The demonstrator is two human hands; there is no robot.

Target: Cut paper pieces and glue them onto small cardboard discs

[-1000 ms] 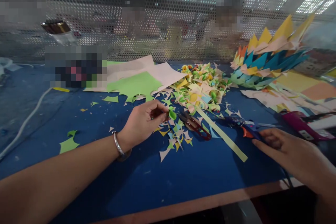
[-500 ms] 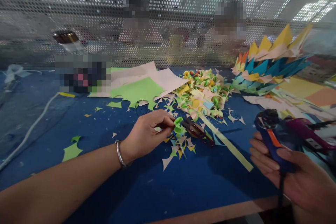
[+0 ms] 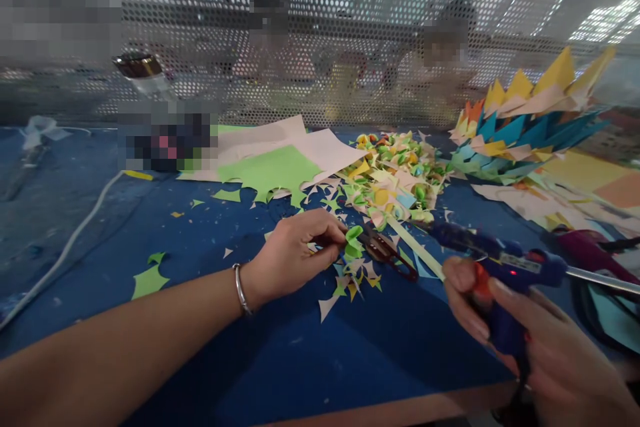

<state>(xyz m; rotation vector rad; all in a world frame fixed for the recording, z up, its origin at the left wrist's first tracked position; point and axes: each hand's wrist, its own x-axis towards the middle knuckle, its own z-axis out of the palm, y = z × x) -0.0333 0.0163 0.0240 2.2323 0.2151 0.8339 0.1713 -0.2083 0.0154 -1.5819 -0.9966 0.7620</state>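
Between thumb and fingers, my left hand (image 3: 295,253) pinches a small curled green paper piece (image 3: 354,241) above the table. My right hand (image 3: 520,327) is wrapped round the handle of a blue hot glue gun (image 3: 505,260), with fingers at its orange trigger. The gun's nozzle points left towards the green piece, some way apart from it. A clear glue stick (image 3: 600,278) juts from its rear. Scissors with dark red handles (image 3: 390,253) lie just beyond the green piece. Paper offcuts (image 3: 350,280) are scattered below my left hand.
Beyond my hands is a heap of curled paper pieces (image 3: 405,173), with cut green and pale sheets (image 3: 275,170) to its left. A layered spiky paper construction (image 3: 530,120) stands at back right. A white cord (image 3: 75,233) crosses the left side. A perforated metal screen (image 3: 320,80) closes the back.
My right hand has turned the glue gun from upright to lying level, its nozzle now towards my left hand. My left hand still pinches the green piece; the view has shifted slightly.
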